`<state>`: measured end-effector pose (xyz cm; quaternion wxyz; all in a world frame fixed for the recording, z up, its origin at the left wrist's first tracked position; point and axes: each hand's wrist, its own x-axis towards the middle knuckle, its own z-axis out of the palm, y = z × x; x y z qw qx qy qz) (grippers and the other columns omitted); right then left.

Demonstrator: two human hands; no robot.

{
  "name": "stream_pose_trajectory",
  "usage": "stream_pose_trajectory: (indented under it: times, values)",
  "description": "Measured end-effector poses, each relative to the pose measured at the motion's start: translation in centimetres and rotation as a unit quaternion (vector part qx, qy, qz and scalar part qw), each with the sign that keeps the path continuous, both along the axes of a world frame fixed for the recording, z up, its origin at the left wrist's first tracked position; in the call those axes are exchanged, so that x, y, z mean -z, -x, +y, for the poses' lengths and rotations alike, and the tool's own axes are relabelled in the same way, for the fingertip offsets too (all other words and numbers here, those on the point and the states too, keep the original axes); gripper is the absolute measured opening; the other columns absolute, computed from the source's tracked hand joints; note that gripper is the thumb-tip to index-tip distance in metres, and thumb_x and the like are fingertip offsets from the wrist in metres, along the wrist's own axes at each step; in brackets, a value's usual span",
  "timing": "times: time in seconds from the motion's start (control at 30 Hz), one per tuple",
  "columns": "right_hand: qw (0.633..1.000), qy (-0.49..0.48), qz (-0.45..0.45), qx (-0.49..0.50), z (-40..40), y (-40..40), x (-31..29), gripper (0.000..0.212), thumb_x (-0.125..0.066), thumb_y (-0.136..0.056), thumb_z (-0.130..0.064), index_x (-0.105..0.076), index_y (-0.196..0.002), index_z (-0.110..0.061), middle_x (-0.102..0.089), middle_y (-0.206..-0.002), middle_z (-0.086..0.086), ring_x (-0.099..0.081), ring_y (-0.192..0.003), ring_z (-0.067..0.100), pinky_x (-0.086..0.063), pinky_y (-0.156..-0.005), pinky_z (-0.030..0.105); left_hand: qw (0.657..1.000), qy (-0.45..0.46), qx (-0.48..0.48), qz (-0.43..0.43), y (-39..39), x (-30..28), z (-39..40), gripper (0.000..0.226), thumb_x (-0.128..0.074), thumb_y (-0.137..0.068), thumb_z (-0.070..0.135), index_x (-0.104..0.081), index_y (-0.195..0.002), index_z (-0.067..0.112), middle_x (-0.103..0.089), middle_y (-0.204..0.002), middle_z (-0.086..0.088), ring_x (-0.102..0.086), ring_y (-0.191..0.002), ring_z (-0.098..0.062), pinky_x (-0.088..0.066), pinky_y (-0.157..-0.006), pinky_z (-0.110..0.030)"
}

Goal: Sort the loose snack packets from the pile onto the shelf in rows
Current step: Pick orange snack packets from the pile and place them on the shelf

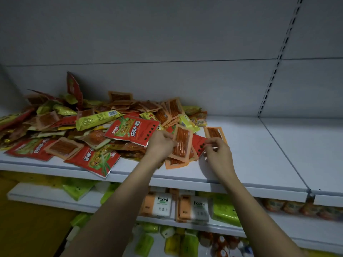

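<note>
Glossy flat orange packet [181,143] pinched in left hand [160,145]; right hand [218,154] fingers curled on crinkly red packet [199,142].

shelf [259,158]: white metal board across mid-frame, right half bare | pile [83,127]: loose snack packets heaped over its left and centre (red, yellow-green, orange) | red packet [93,160]: overhangs the front edge, lower left | orange packet [213,133]: lies alone just right of the heap
</note>
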<state>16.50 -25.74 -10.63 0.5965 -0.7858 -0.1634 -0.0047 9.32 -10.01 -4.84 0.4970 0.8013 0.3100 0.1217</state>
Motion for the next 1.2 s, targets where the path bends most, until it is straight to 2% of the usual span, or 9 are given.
stream_pose_trajectory:
  times: [0.17, 0.27, 0.37, 0.5, 0.67, 0.8, 0.9, 1.0, 1.2]
  values:
    - [0.998, 0.060, -0.004, -0.030, 1.9, -0.1, -1.3, 0.014, -0.051, -0.094, -0.009, -0.061, -0.103, -0.014, -0.062, -0.091, -0.003, -0.062, -0.086, 0.020, -0.051, -0.071, 0.033, 0.986, 0.119, -0.044, -0.105, 2.6, -0.9, 1.5, 0.009, -0.057, -0.100, 0.012, -0.059, -0.108, 0.016, -0.073, -0.104, -0.008, -0.074, -0.087, -0.020, -0.057, -0.065, -0.028]
    - [0.989, 0.137, -0.036, -0.038, 3.8, 0.6, -1.6, 0.016, -0.060, -0.093, -0.020, -0.061, -0.106, -0.012, -0.060, -0.092, -0.002, -0.061, -0.091, 0.022, -0.052, -0.078, 0.040, 0.974, 0.152, -0.073, -0.153, 4.1, -0.5, 2.2, 0.012, -0.054, -0.102, 0.018, -0.062, -0.109, 0.018, -0.075, -0.099, -0.005, -0.075, -0.083, -0.017, -0.056, -0.069, -0.031]
    - [0.980, 0.192, -0.046, -0.031, 4.8, 1.3, -1.3, 0.028, -0.065, -0.092, -0.034, -0.059, -0.108, -0.012, -0.066, -0.098, 0.002, -0.062, -0.093, 0.025, -0.049, -0.076, 0.037, 0.960, 0.184, -0.090, -0.192, 4.9, -0.1, 2.9, 0.016, -0.052, -0.103, 0.019, -0.066, -0.110, 0.016, -0.076, -0.097, -0.006, -0.075, -0.084, -0.019, -0.058, -0.073, -0.034]
    - [0.969, 0.243, -0.041, 0.013, 6.1, 1.7, -1.2, 0.032, -0.071, -0.088, -0.031, -0.057, -0.108, -0.011, -0.066, -0.102, 0.009, -0.062, -0.095, 0.032, -0.042, -0.071, 0.033, 0.955, 0.203, -0.090, -0.196, 5.6, 0.5, 4.2, 0.024, -0.045, -0.106, 0.019, -0.068, -0.106, 0.016, -0.074, -0.103, -0.013, -0.072, -0.088, -0.025, -0.058, -0.085, -0.047]
    - [0.959, 0.280, 0.004, 0.039, 7.2, 1.8, -1.5, 0.015, -0.073, -0.088, -0.025, -0.068, -0.098, -0.015, -0.069, -0.101, 0.007, -0.065, -0.095, 0.031, -0.052, -0.077, 0.039, 0.944, 0.244, -0.043, -0.216, 6.5, 0.9, 5.4, 0.021, -0.051, -0.105, 0.022, -0.067, -0.116, 0.015, -0.075, -0.107, -0.010, -0.074, -0.094, -0.022, -0.060, -0.082, -0.042]
    - [0.970, 0.241, 0.008, 0.041, 7.0, 1.8, -2.1, 0.006, -0.062, -0.095, -0.022, -0.063, -0.090, -0.018, -0.067, -0.096, 0.003, -0.060, -0.087, 0.024, -0.045, -0.070, 0.033, 0.944, 0.249, -0.018, -0.215, 6.6, 1.1, 6.1, 0.020, -0.059, -0.100, 0.013, -0.063, -0.119, 0.016, -0.074, -0.110, -0.009, -0.073, -0.099, -0.024, -0.059, -0.089, -0.050]
    - [0.996, 0.072, 0.060, 0.006, 5.6, 2.1, -3.5, 0.010, -0.059, -0.097, -0.015, -0.061, -0.087, -0.013, -0.068, -0.088, 0.003, -0.065, -0.083, 0.022, -0.053, -0.071, 0.035, 0.943, 0.250, -0.012, -0.221, 6.6, 1.0, 6.5, 0.023, -0.054, -0.102, 0.011, -0.061, -0.123, 0.017, -0.074, -0.109, -0.007, -0.073, -0.096, -0.020, -0.061, -0.084, -0.042]
    - [0.994, -0.043, 0.103, -0.019, 4.1, 2.9, -5.0, 0.015, -0.057, -0.097, -0.004, -0.058, -0.084, -0.012, -0.064, -0.076, 0.008, -0.056, -0.057, 0.016, -0.043, -0.045, 0.024, 0.940, 0.255, 0.012, -0.227, 6.0, 0.9, 6.2, 0.025, -0.047, -0.105, 0.013, -0.061, -0.124, 0.022, -0.074, -0.110, -0.003, -0.074, -0.095, -0.019, -0.062, -0.078, -0.037]
    - [0.994, -0.056, 0.090, -0.034, 5.6, 3.7, -6.5, 0.007, -0.057, -0.098, -0.010, -0.061, -0.092, -0.009, -0.066, -0.077, 0.009, -0.058, -0.048, 0.009, -0.043, -0.043, 0.022, 0.925, 0.286, 0.096, -0.231, 4.9, 0.9, 4.2, 0.026, -0.050, -0.104, 0.025, -0.059, -0.128, 0.024, -0.075, -0.112, -0.001, -0.074, -0.100, -0.018, -0.062, -0.080, -0.041]
